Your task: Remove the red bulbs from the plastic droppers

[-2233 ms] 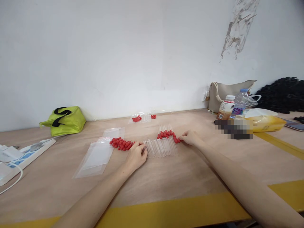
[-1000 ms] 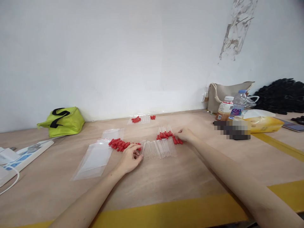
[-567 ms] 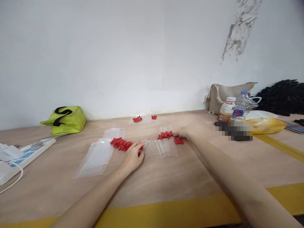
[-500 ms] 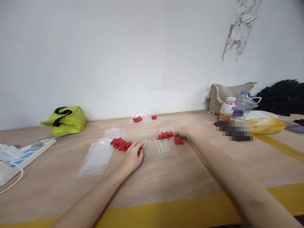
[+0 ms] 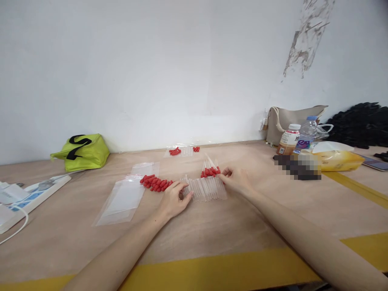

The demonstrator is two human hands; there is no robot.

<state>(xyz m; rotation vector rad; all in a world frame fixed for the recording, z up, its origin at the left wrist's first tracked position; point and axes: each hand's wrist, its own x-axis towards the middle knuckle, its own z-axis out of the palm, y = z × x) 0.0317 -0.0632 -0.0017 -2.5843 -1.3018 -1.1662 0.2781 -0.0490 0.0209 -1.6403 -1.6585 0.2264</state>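
Note:
Clear thin tubes (image 5: pixel 207 190) lie side by side in a row on the brown table covering. My left hand (image 5: pixel 175 199) is at the row's left end, thumb and index finger apart and touching the outer tubes. To the left of it is a heap of red rubber bulbs (image 5: pixel 154 184). Behind the row, droppers with red bulbs (image 5: pixel 210 171) lie with their clear stems pointing away. My right hand (image 5: pixel 235 180) is closed at the row's right end, fingertips beside the red bulbs. Whatever is between those fingertips is hidden, as are the loose bulbs there.
Clear zip bags (image 5: pixel 124 200) lie at left, beyond them a power strip (image 5: pixel 39 202) and a lime-green bag (image 5: pixel 86 153). Another bag with red bulbs (image 5: pixel 175 151) lies by the wall. Bottles (image 5: pixel 289 139), a yellow tissue pack (image 5: pixel 339 157) and a beige bag (image 5: pixel 275 121) stand at right.
My right hand has moved left and nearer, from the loose red bulbs to the row's right end, covering them. My left hand has shifted slightly right onto the tubes.

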